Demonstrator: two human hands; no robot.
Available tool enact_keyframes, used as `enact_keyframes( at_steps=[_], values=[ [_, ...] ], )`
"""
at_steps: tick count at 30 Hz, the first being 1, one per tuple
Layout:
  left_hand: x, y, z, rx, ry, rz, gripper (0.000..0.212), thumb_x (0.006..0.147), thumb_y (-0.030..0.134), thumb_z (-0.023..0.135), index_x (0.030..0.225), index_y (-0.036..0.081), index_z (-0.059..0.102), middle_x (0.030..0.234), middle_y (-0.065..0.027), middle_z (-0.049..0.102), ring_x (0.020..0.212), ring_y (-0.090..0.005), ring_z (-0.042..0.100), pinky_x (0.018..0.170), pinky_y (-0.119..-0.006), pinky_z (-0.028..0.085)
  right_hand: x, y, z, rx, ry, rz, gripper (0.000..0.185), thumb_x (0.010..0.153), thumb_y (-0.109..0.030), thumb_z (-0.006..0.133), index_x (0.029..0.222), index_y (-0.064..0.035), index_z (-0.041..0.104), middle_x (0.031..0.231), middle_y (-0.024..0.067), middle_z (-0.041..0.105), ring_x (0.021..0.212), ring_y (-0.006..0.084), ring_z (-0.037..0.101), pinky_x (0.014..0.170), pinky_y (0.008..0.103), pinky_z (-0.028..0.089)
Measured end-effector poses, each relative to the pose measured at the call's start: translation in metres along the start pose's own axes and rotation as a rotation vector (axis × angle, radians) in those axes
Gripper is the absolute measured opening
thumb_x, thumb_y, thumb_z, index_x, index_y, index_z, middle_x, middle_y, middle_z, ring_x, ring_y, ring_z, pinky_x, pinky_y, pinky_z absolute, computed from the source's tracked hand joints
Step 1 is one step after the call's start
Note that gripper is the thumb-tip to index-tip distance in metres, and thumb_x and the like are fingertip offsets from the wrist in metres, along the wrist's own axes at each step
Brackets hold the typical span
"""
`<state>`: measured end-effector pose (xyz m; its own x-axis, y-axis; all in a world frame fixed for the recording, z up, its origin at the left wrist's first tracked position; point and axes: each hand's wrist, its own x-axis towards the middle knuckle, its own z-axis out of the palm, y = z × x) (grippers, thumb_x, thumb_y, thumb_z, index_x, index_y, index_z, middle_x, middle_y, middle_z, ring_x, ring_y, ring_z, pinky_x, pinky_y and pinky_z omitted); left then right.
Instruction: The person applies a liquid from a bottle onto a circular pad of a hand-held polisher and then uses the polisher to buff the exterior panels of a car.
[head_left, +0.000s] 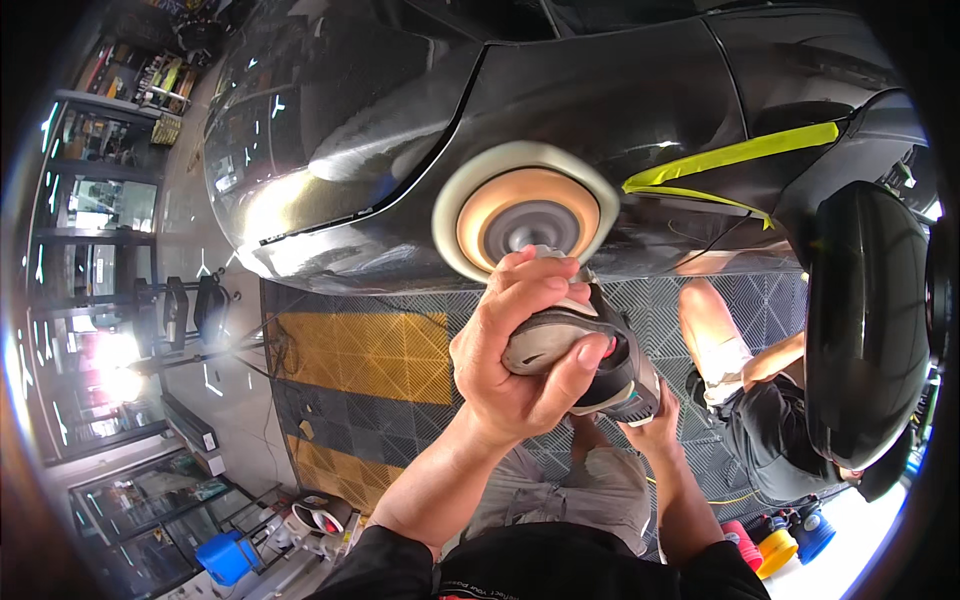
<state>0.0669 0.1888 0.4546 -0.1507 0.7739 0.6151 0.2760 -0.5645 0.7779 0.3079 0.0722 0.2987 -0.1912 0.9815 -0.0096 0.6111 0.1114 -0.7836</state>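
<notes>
My left hand (525, 345) is wrapped over the head of a power polisher (544, 341). Farther back on the same tool, my right hand (660, 420) grips its body from the far side, partly hidden by the housing. The polisher's round pad (529, 214), pale at the rim and orange inside, looks blurred as if spinning and lies against the glossy black car body panel (637, 97). To the right of the pad, yellow-green masking tape (735, 156) runs in two strips over the panel. A dark panel gap curves down on the pad's left.
A co-worker in a black shirt (780, 442) sits at the right, beside the car's black side mirror (862, 322). Bright work lamps on a stand (247, 341) are at the left. Cables lie on the tiled floor mat (360, 352). Colored round pads (778, 553) sit at lower right.
</notes>
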Motion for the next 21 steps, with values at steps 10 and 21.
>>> enact_keyframes(
  at_steps=[10, 21],
  values=[
    [-0.008, -0.001, -0.033, 0.035, 0.22, -0.231, 0.041, 0.095, 0.027, 0.061, 0.121, -0.003, 0.052, 0.101, -0.0235, 0.07, 0.099, -0.0279, 0.069, 0.11, -0.049, 0.042, 0.018, -0.03, -0.004, 0.006, 0.037, -0.129, 0.054, 0.064, -0.025, 0.082, 0.108, -0.0008, 0.063, 0.085, 0.0129, 0.068, 0.076, 0.0341, 0.067, 0.068, 0.0418, 0.055],
    [0.059, 0.032, -0.031, -0.212, 0.132, -0.279, 0.037, 0.092, 0.018, 0.068, 0.121, -0.002, 0.056, 0.109, -0.0224, 0.07, 0.093, -0.0217, 0.069, 0.088, -0.035, 0.054, 0.016, -0.105, -0.058, -0.034, -0.025, 0.159, 0.065, 0.065, -0.021, 0.082, 0.121, 0.002, 0.06, 0.098, 0.0193, 0.071, 0.087, 0.0382, 0.07, 0.078, 0.0432, 0.057]
  ],
)
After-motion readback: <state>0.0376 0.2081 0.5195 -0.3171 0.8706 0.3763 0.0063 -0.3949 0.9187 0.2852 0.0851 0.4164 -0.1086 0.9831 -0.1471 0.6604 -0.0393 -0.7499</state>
